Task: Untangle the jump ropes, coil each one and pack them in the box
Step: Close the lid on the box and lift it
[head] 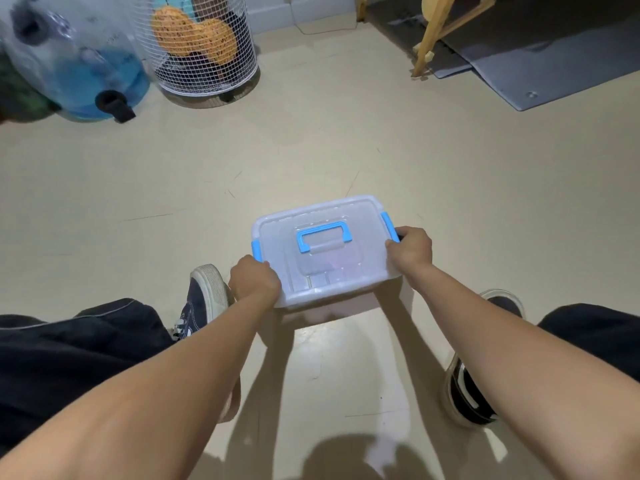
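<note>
I see a bare beige floor, with a water jug and a wire basket off at ten and eleven o'clock. At centre, my left hand grips the box at its near-left corner, the right hand its right end, fingers curled on both. I judge that keeps the lidded box level. No ropes show.

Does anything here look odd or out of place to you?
One thing: no jump ropes can be seen on the floor. The clear box has its lid on, gripped at its sides by the left hand and right hand. Its walls are too cloudy to tell what is inside. Nothing looks spilled or broken.
</note>
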